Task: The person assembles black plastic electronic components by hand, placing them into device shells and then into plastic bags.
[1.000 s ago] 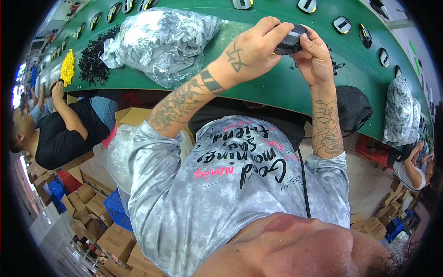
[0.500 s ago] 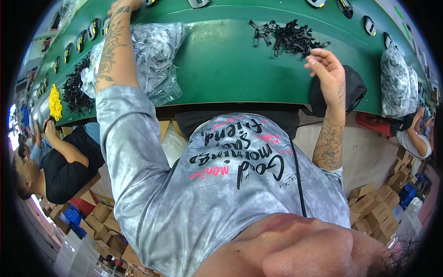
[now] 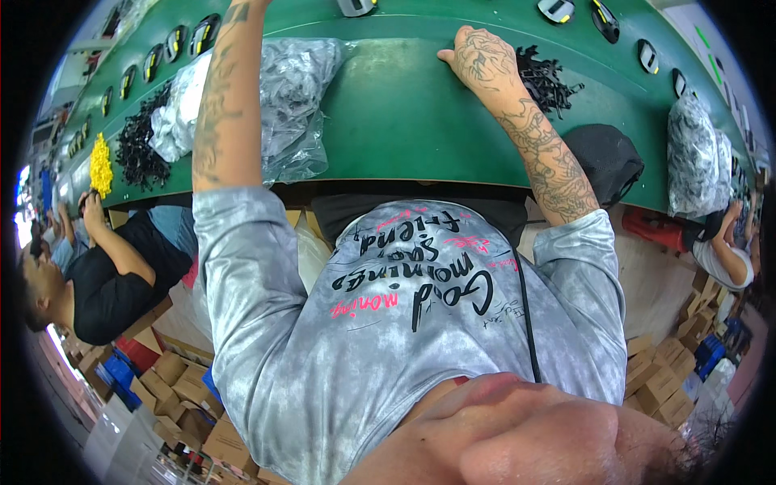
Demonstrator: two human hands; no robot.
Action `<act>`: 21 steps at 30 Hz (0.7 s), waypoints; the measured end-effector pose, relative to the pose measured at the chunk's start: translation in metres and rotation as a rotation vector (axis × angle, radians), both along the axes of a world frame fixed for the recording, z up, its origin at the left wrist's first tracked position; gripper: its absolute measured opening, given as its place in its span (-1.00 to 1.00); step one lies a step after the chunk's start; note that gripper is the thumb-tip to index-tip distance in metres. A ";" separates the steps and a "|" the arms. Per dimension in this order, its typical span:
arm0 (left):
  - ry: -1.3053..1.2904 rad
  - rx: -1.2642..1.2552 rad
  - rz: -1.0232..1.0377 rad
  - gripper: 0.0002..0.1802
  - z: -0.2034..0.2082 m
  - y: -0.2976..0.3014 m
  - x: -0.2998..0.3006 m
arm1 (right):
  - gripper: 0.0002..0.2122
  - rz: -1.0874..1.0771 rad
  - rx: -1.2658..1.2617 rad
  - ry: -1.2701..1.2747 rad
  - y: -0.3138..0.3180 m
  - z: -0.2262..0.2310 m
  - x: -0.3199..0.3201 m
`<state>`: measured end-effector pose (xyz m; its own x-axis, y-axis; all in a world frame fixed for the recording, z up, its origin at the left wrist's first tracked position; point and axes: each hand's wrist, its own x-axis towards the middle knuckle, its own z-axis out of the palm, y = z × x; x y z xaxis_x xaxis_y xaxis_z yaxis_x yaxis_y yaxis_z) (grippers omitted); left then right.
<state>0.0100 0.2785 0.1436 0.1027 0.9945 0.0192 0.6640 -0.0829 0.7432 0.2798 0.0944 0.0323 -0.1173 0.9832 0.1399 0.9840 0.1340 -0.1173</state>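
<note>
My right hand (image 3: pixel 483 61) is over the green table (image 3: pixel 396 129), back upward, with the fingers curled under and the thumb toward the left. Whatever the fingers hold is hidden beneath the hand. Right beside it lies a tangled pile of black plastic clips or brackets (image 3: pixel 552 85), partly covered by the hand and wrist. My left forearm (image 3: pixel 226 121) reaches far across the table, and the hand itself is cut off by the upper edge. Under and around that forearm lies a clear plastic bag (image 3: pixel 295 105) of grey parts.
Black-and-grey devices with yellow marks (image 3: pixel 204 34) line the table's far side. At left are a black parts heap (image 3: pixel 144 149) and a yellow parts heap (image 3: pixel 100 166), near a co-worker (image 3: pixel 113 275). A black mesh bag (image 3: pixel 606 162) and another filled plastic bag (image 3: pixel 697 153) sit at right.
My right hand has moved left and farther over the table, turning its back upward, with the fingers now curled. My left arm has shifted slightly right and farther out, taking the hand out of view.
</note>
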 end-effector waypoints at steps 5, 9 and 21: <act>-0.461 -0.191 -0.346 -0.70 0.013 -0.135 0.015 | -0.78 0.040 0.085 -0.060 0.010 -0.020 0.011; -0.618 -0.325 -0.322 -0.18 -0.081 -0.196 0.005 | -0.70 -0.050 -0.082 0.453 0.001 0.021 0.013; -1.083 -0.471 -0.257 -0.29 -0.073 -0.239 0.051 | -0.69 0.049 -0.175 1.586 -0.088 0.071 -0.012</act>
<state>0.0613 0.0394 0.0710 0.4536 0.8799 -0.1411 -0.3179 0.3078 0.8968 0.2677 0.0067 0.1028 -0.0002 0.9993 0.0368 -0.1484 0.0363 -0.9883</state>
